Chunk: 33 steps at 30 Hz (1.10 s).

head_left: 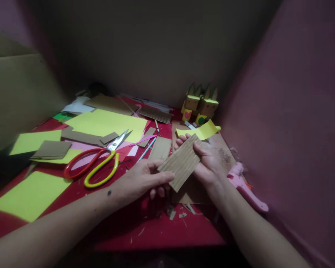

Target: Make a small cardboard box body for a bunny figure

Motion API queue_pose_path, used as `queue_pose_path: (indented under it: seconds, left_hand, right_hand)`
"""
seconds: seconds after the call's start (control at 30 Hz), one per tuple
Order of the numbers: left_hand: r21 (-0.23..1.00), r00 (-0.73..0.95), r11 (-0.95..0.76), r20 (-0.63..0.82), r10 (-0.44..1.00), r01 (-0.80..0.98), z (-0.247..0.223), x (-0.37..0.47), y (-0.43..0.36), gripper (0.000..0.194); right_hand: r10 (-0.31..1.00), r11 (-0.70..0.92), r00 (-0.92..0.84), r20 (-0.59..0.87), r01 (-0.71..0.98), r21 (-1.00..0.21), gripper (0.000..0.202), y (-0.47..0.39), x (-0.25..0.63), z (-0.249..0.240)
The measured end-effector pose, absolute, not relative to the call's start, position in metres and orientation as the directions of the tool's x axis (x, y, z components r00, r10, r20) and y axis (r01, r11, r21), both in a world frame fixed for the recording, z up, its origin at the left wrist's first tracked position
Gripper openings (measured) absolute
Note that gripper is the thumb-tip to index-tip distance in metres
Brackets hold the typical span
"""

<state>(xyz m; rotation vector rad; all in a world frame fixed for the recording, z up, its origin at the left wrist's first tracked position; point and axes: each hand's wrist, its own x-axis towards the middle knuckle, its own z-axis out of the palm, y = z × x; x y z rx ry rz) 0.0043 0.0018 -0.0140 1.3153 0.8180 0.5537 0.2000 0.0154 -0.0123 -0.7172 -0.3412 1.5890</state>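
A small rectangular piece of corrugated cardboard [182, 162] is held tilted above the table between both hands. My left hand [147, 176] pinches its lower left corner, thumb on top. My right hand [208, 162] cups it from beneath at the other end, with the thumb over its edge. Scissors [111, 148] with one red and one yellow handle lie to the left, blades slightly apart. Behind the held piece lies another cardboard strip [160, 148]. A curled yellow paper strip [202, 130] rests just beyond my right hand.
A pink glue gun [247, 188] lies at the right by the wall. Two small cardboard figures [199, 104] stand at the back right. Yellow sheets [108, 124] and cardboard pieces [53, 149] cover the left side. Paper scraps [181, 215] litter the red table [156, 236] near its front edge.
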Motion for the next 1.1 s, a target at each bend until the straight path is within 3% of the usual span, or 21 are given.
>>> queue_pose_path:
  seconds: [0.1, 0.2, 0.57, 1.1]
  left_hand:
    - [0.991, 0.56, 0.082, -0.13, 0.819, 0.109, -0.019, -0.001, 0.01, 0.028]
    - [0.987, 0.61, 0.068, -0.144, 0.78, 0.146, -0.02, -0.002, 0.012, 0.026]
    - [0.977, 0.681, 0.055, -0.183, 0.71, 0.205, -0.021, 0.0, 0.005, 0.036]
    - [0.979, 0.675, 0.163, -0.204, 0.709, 0.125, -0.015, 0.001, 0.002, 0.023]
  right_hand:
    - [0.991, -0.133, -0.079, -0.111, -0.742, -0.657, 0.02, 0.006, 0.196, -0.01]
    - [0.993, -0.058, -0.113, 0.03, -0.695, -0.717, 0.027, -0.006, 0.188, -0.005]
    - [0.96, -0.078, -0.258, 0.111, -0.623, -0.779, 0.032, -0.021, 0.189, 0.006]
    - [0.944, -0.078, -0.297, 0.143, -0.623, -0.779, 0.044, -0.023, 0.187, 0.007]
